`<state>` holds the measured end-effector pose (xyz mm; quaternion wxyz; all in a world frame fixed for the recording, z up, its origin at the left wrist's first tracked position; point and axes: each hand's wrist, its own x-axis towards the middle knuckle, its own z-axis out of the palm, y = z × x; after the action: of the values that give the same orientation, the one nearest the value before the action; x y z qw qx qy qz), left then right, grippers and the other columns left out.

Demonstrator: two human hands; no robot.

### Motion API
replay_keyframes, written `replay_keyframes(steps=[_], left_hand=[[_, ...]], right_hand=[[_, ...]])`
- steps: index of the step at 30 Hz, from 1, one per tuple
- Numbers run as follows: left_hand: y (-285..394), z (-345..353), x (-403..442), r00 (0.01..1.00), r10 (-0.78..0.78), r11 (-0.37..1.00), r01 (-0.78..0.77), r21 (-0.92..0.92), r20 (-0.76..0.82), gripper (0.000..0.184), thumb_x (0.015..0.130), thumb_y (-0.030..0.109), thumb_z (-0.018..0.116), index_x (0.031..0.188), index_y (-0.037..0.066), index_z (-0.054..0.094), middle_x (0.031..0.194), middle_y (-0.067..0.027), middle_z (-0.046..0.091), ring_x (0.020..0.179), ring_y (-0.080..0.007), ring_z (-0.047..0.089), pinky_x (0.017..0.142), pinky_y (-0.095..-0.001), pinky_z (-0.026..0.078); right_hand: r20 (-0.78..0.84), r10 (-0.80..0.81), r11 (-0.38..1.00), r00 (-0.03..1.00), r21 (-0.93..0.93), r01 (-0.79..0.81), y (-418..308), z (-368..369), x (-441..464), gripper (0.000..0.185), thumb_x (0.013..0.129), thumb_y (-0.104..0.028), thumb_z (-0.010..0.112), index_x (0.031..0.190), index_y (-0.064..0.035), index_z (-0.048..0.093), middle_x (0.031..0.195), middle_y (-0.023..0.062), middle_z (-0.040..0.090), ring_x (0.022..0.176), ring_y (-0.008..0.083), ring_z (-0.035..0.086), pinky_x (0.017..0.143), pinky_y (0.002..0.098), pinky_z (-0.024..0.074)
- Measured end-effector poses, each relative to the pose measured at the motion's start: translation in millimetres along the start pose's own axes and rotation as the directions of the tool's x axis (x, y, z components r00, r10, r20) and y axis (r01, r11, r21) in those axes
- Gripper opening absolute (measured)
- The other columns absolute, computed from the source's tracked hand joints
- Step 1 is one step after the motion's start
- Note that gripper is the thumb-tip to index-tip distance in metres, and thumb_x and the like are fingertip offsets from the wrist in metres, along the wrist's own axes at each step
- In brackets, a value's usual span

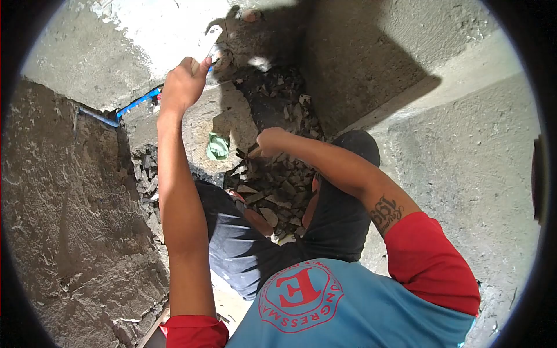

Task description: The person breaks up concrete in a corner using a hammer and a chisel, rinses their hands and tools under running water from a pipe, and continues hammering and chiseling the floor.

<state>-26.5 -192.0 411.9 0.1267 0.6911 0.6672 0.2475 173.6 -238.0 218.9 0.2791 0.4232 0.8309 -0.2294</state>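
My left hand point(184, 87) is raised at the upper left, its fingers closed around a pale, rod-like piece point(209, 43) with a rounded, bright far end. Glare washes out its detail, so its exact kind is unclear. Lower and to the right, my right hand point(271, 142) is closed in a fist above the rubble. A short brownish bit point(255, 152) shows at its fingers, too small to name. Between my arms a crumpled green wrapper point(217, 147) lies on a flat concrete block point(194, 124).
Broken stone chips point(284, 191) cover the ground between my knees. A blue pipe point(138, 103) runs along the base of the left wall. Rough concrete walls point(75, 214) enclose the corner, with a smooth slanted concrete face point(458, 162) on the right.
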Motion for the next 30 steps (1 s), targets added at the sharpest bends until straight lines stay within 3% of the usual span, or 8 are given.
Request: replay_keyframes(steps=[8,10,14,30], left_hand=[[-1.0,1.0,0.1,1.000,0.012,1.000,-0.012,-0.003,-0.002,0.056,0.091,0.053,0.049,0.089,-0.002,0.059,0.081,-0.0285,0.062,0.086,-0.0450,0.061,0.074,-0.0483,0.047],[-3.2,3.8,0.2,0.997,0.055,0.998,-0.055,0.001,-0.056,0.058,0.092,0.055,0.047,0.083,-0.002,0.056,0.072,-0.0244,0.060,0.074,-0.0415,0.061,0.068,-0.0452,0.046],[-4.6,4.5,0.3,0.997,0.049,0.999,-0.049,-0.007,-0.053,0.058,0.092,0.055,0.048,0.083,-0.002,0.056,0.072,-0.0240,0.060,0.074,-0.0411,0.060,0.068,-0.0451,0.046],[-3.6,3.2,-1.4,0.999,0.032,0.999,-0.032,-0.015,-0.042,0.057,0.092,0.054,0.048,0.083,-0.002,0.056,0.070,-0.0241,0.059,0.071,-0.0413,0.059,0.067,-0.0456,0.045]], right_hand=[[-0.012,-0.001,1.000,1.000,-0.001,0.001,1.5,1.6,1.8,0.027,0.079,-0.021,0.063,0.098,-0.0047,0.071,0.100,0.0157,0.068,0.094,0.0324,0.065,0.074,0.0421,0.0523],[0.002,0.000,1.000,1.000,-0.008,0.000,1.0,1.5,2.9,0.027,0.080,-0.023,0.062,0.099,-0.0052,0.071,0.101,0.0156,0.068,0.094,0.0321,0.065,0.074,0.0422,0.0523],[0.066,0.020,0.999,0.998,-0.025,-0.019,-3.0,-4.9,-0.9,0.028,0.082,-0.024,0.061,0.100,-0.0053,0.070,0.101,0.0151,0.068,0.094,0.0317,0.065,0.074,0.0421,0.0524],[-0.018,0.009,1.000,1.000,-0.008,-0.009,-1.5,0.5,0.1,0.025,0.077,-0.023,0.064,0.093,-0.0047,0.072,0.098,0.0134,0.069,0.092,0.0315,0.065,0.073,0.0428,0.0524]])
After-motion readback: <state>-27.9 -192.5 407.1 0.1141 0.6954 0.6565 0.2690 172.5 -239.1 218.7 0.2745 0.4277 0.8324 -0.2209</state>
